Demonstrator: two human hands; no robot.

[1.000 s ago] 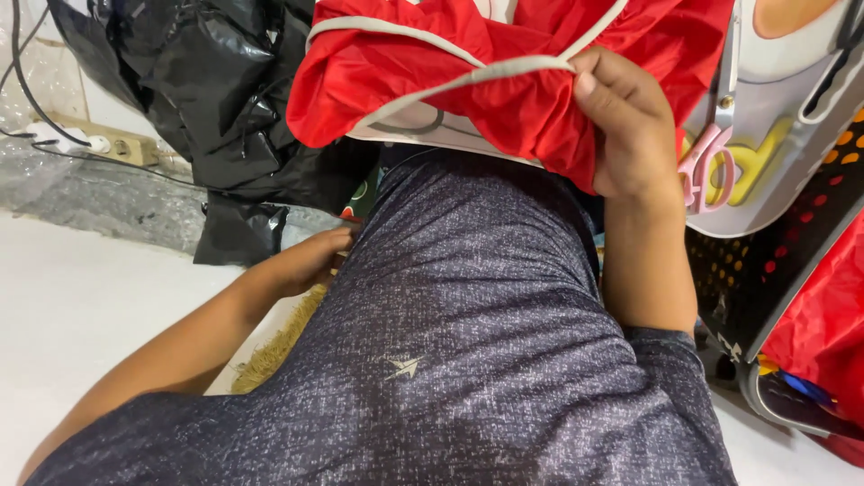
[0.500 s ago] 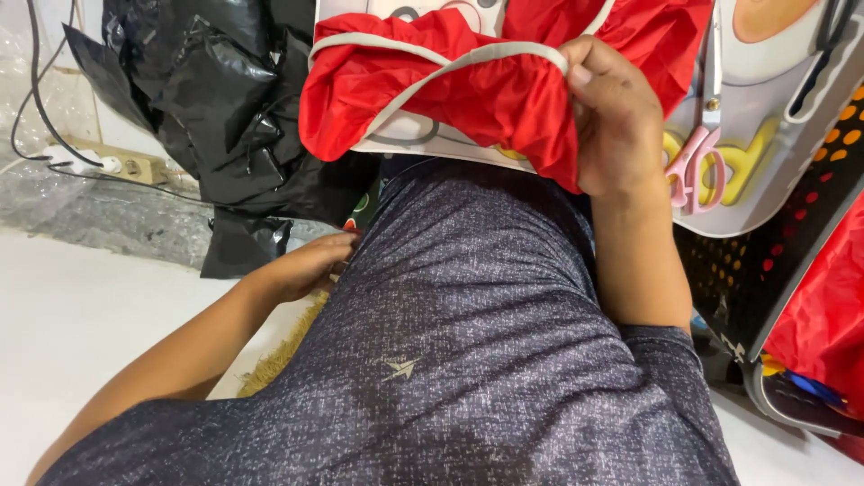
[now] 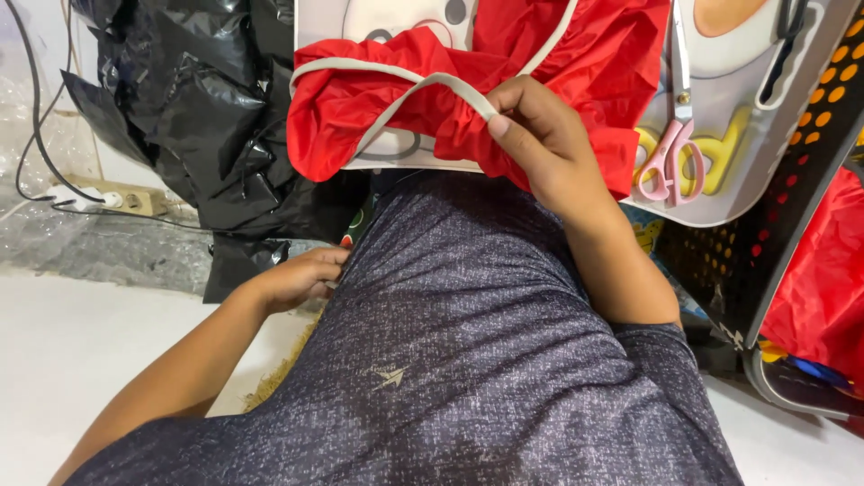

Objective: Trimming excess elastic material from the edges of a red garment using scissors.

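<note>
**Red cloth gathered in one hand, the other hand down at the side**

The person's right hand (image 3: 540, 148) is raised in front of the body, fingers curled and closed on a bunched piece of shiny red fabric with a pale grey trim band (image 3: 396, 108). The thumb and forefinger pinch the trim where it loops across the top of the bundle. The fabric lies crumpled on a white board printed with cartoon shapes (image 3: 720, 189), which leans across the lap, and the cloth spills over the board's near edge.

The left hand (image 3: 301, 274) is low on the left, fingers bent in against the side of the dark speckled grey shirt (image 3: 468, 360). Whether it holds anything cannot be told, as the fingertips are tucked out of sight.

As a judgement, the work looks to be in its middle: the cloth is in hand and partly gathered, yet loose and rumpled, with nothing folded or finished.

A pair of pink-handled scissors (image 3: 670, 153) lies on the board just right of the cloth, untouched. Crumpled black plastic sheeting (image 3: 198, 108) is heaped behind on the left, beside a white power strip with dark cables (image 3: 117, 200). More red fabric (image 3: 823, 270) sits at the far right.
</note>
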